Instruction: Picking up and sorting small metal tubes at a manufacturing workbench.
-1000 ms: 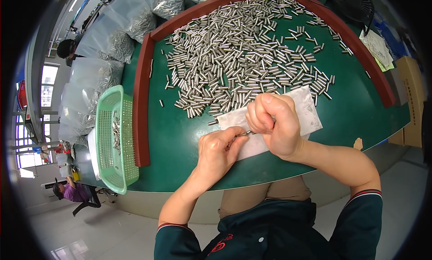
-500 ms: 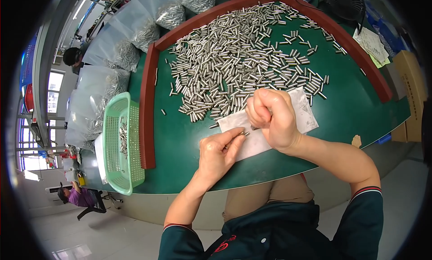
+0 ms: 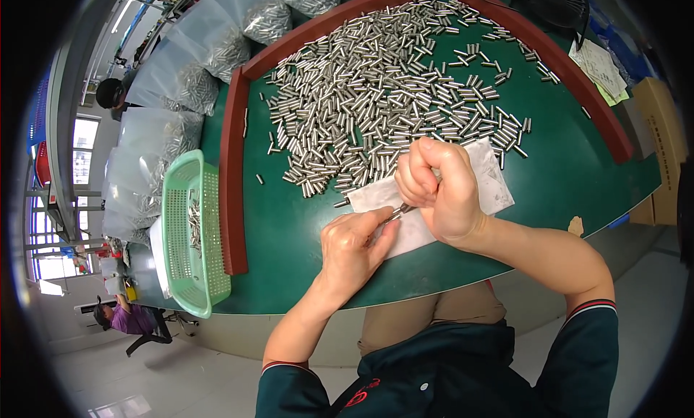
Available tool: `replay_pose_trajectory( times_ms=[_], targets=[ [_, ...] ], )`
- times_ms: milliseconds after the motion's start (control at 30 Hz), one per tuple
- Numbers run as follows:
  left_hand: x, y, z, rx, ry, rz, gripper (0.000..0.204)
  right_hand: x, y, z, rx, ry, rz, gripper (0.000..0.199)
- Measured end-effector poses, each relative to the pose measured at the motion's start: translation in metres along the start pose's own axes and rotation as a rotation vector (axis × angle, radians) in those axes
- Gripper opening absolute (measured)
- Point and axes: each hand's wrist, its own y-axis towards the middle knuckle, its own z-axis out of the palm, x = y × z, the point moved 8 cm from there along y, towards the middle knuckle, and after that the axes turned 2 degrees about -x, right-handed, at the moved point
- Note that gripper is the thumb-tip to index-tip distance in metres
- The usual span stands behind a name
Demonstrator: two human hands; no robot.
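Note:
My left hand [image 3: 354, 246] pinches a short metal pin [image 3: 392, 216] between thumb and fingers, over a white cloth [image 3: 473, 194]. My right hand [image 3: 447, 190] is curled into a fist just to the right of it. From under the fist a thin dark tip [image 3: 407, 207] pokes out toward the pin and seems to meet its end; the rest of what it belongs to is hidden in the fingers. Beyond the cloth spreads a big heap of similar metal pins [image 3: 361, 100] on the green tabletop [image 3: 289, 244].
Dark red rails [image 3: 234, 172] frame the heap. Left of them stands a green plastic basket [image 3: 210, 237] with some pins inside. Clear bags [image 3: 170, 139] of pins line the far left. Papers [image 3: 600, 71], a black fan [image 3: 553, 6] and a cardboard box [image 3: 659, 139] are at right.
The dark tip at my right fist has come closer to the pin and now seems to meet it. My left fingers have shifted slightly around the pin. The view has moved a little.

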Motion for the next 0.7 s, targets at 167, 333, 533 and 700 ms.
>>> replay_pose_trajectory(
  times_ms=[167, 333, 533, 700],
  targets=[
    [-0.0002, 0.0006, 0.0011, -0.002, -0.005, -0.002, 0.013, 0.0011, -0.0007, -0.0008, 0.014, 0.014, -0.016, 0.038],
    [0.0001, 0.0005, 0.0008, -0.008, -0.011, -0.004, 0.012, -0.0001, -0.0011, -0.0005, 0.011, 0.013, -0.009, 0.037],
    [-0.0001, 0.0002, 0.0019, -0.005, -0.027, 0.022, 0.010, -0.0007, -0.0022, 0.0000, 0.009, -0.016, -0.020, 0.037],
    [-0.0020, 0.0004, 0.0031, 0.007, -0.031, 0.071, 0.010, 0.0023, -0.0048, 0.0043, 0.022, -0.112, -0.097, 0.037]
  ],
)
